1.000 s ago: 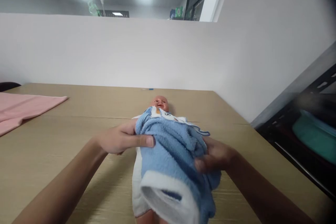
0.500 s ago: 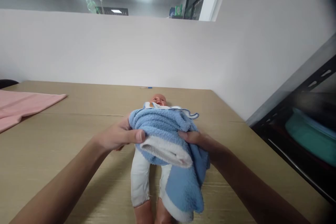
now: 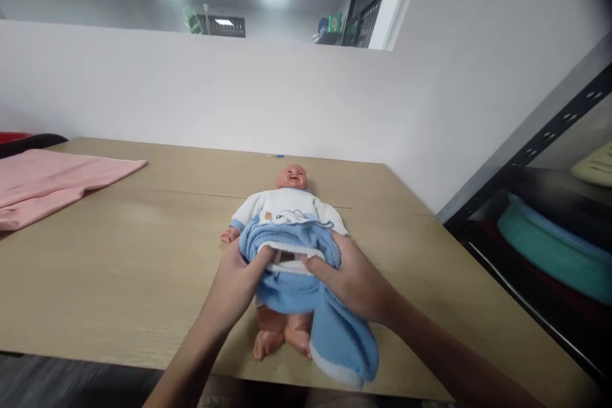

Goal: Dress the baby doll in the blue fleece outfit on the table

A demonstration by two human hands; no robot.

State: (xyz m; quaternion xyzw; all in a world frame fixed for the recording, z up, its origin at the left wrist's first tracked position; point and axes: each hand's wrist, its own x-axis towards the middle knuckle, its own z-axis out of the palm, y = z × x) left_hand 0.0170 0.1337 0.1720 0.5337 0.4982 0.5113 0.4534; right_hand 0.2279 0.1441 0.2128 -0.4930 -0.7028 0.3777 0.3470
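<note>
A baby doll lies on its back on the wooden table, its head away from me and its bare feet toward me. It wears a white top with blue cuffs and a printed animal. Above its lower body I hold blue fleecy baby trousers with white trim, bunched up. My left hand grips the left side, its thumb inside the white-edged opening. My right hand grips the right side, thumb at the same opening, which gapes between the thumbs. One trouser leg dangles at the lower right. The doll's legs are mostly hidden.
A pink cloth lies on the left of the table. A small blue-tipped object sits at the far edge. To the right stands a black metal rack holding a teal basin. A white wall rises behind.
The trousers have moved down toward the doll's feet, uncovering its top and one arm. The white-edged opening now gapes, with both thumbs in it. The camera view has shifted.
</note>
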